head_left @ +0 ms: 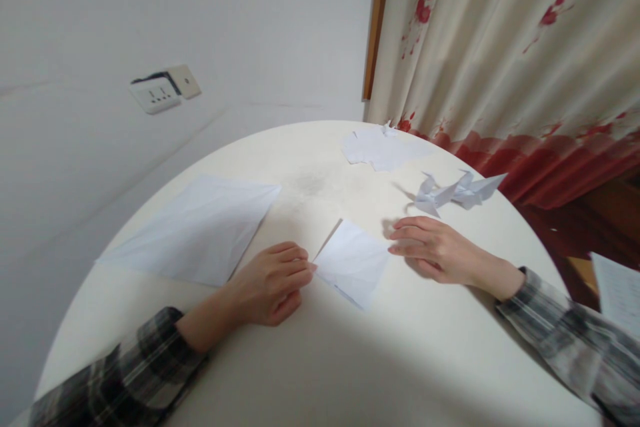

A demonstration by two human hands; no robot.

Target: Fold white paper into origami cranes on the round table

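A small folded square of white paper (354,265) lies on the table between my two hands, one corner pointing towards me. At its left corner is my left hand (273,283), fingers curled together, with the fingertips closed on that corner; the thumb's grip is partly hidden. My right hand (433,250) rests by the opposite corner, its fingers stretched out and slightly apart, the tips at the paper's edge. Just beyond the right hand stand two folded paper cranes, a nearer crane (434,195) and a crane with a long pointed end (477,190).
A larger white paper sheet (200,230) lies flat on the left of the round white table (320,373). Paper pieces (377,148) lie at the far edge, with a tiny folded figure (387,129). A wall socket (156,95) and a curtain (480,47) are behind.
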